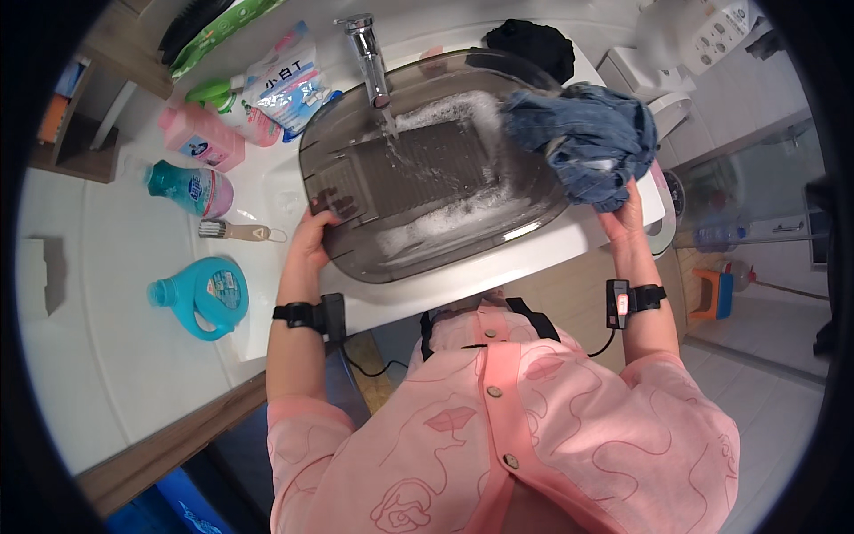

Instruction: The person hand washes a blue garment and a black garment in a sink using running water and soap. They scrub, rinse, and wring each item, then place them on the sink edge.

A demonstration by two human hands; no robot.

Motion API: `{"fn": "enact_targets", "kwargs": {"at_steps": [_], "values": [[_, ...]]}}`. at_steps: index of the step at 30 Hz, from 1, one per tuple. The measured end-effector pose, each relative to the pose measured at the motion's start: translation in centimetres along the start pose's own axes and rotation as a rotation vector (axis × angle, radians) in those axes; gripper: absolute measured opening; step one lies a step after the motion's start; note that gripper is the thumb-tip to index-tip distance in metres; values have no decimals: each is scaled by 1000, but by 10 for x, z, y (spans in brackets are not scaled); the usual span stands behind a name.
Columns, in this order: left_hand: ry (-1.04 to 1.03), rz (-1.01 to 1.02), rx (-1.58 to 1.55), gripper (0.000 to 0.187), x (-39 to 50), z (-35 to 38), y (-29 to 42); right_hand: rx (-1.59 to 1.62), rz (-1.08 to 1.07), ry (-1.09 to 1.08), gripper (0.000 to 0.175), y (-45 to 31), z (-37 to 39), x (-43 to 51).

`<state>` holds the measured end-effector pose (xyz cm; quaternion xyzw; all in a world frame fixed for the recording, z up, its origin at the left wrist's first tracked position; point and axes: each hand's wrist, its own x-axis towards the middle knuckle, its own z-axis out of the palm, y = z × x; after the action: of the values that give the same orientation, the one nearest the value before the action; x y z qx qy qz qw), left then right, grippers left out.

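Observation:
A grey see-through plastic washbasin [353, 263] with a ribbed washboard floor [420, 167] sits before me. Water runs into it from a chrome faucet [368, 63], and white suds [434, 223] float along its sides. My left hand [313, 233] grips the basin's left rim, its fingers showing dimly through the wall. Bunched blue denim [587, 140] lies over the basin's right end. Against the denim's near lower edge, my right hand [624, 213] holds on, with its fingertips hidden by cloth and rim.
Left of the basin stand a pink bottle [203, 137], a pump bottle [247, 117], a printed pouch [287, 83], a teal-capped bottle [190, 189], a scrub brush [237, 231] and a turquoise detergent jug [213, 297]. Black cloth [530, 50] lies behind the basin. A toilet [667, 113] is at right.

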<state>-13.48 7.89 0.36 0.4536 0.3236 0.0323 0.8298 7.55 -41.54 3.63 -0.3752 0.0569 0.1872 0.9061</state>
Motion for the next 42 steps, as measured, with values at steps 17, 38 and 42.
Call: {"fn": "enact_targets", "kwargs": {"at_steps": [17,38,42], "values": [[58,11,-114,58,-4,-39,-37,-131,-1,-143,63,13,39,-10],[435,523,229,63,-224,10,35,84,238,-43,55,58,-10,25],[495,603,362,61,-243,47,54,121,251,-86,56,62,-15,28]]}}
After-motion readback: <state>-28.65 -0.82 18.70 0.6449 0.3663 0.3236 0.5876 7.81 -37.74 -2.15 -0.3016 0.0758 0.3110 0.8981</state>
